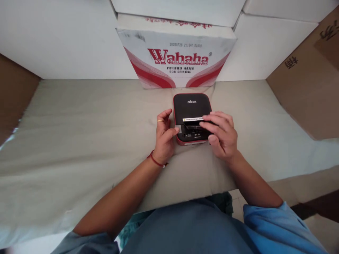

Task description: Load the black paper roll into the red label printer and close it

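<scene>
Both hands at frame centre: left hand (164, 137) grips black device (192, 104) side; right hand (221, 135) fingers flat across it.

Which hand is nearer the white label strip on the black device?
Right. The right hand lies over the black device, fingertips on the white label strip. The left hand sits at the device's left edge, clear of the strip.

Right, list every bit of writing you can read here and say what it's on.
"Wahaha" with ®, red, on the white carton.
"PURIFIED WATER FOR DRINKING", same carton, below the brand.
"20260726", then a code too blurred to trust, carton, upper edge.
White logo and white strip on the black device: too small to read.
Dark characters on the cardboard box: unreadable.
</scene>
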Demonstrator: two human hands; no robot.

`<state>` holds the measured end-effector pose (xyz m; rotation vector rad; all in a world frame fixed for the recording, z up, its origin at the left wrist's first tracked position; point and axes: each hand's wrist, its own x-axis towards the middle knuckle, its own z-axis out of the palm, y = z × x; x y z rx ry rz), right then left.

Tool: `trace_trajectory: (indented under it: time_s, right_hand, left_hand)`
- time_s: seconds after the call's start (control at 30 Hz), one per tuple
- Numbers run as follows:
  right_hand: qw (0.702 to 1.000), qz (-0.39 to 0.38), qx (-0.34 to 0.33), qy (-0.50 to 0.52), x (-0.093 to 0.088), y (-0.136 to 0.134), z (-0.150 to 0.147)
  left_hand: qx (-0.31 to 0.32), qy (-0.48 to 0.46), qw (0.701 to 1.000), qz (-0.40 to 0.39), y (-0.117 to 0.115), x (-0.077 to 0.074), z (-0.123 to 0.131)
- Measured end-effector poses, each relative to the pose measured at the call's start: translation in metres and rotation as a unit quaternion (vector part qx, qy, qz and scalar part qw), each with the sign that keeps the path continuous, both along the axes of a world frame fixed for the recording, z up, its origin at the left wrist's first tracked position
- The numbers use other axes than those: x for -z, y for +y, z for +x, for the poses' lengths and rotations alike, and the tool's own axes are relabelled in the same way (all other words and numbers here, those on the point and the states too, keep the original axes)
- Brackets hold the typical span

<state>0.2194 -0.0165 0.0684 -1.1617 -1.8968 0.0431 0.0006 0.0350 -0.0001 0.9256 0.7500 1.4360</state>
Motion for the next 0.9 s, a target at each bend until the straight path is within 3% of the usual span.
trace_trajectory:
  time_s: [0.17, 0.43, 0.53, 0.63, 0.77, 0.9]
  right_hand:
    - [0.998, 0.047, -0.022, -0.036, 0.001, -0.008, -0.002]
    - [0.999, -0.011, -0.004, -0.032, 0.007, -0.007, -0.002]
    - [0.999, -0.015, -0.028, -0.024, -0.003, -0.006, -0.006]
    - [0.998, -0.06, -0.022, -0.017, -0.028, 0.0, -0.01]
    - [0.974, -0.188, 0.035, -0.124, -0.062, 0.032, -0.012]
    - [0.931, -0.227, 0.06, -0.279, -0.059, 0.085, -0.02]
  left_hand:
    - [0.014, 0.009, 1.0, -0.009, 0.01, 0.006, -0.003]
    - [0.018, 0.02, 1.0, -0.008, 0.012, 0.013, -0.003]
    - [-0.002, 0.025, 1.0, 0.013, 0.007, 0.015, 0.002]
    - [-0.002, 0.014, 0.999, 0.029, 0.004, 0.016, 0.006]
    - [-0.003, -0.006, 0.999, 0.035, 0.006, 0.017, 0.007]
    - [-0.012, 0.001, 1.0, 0.021, 0.01, 0.02, 0.007]
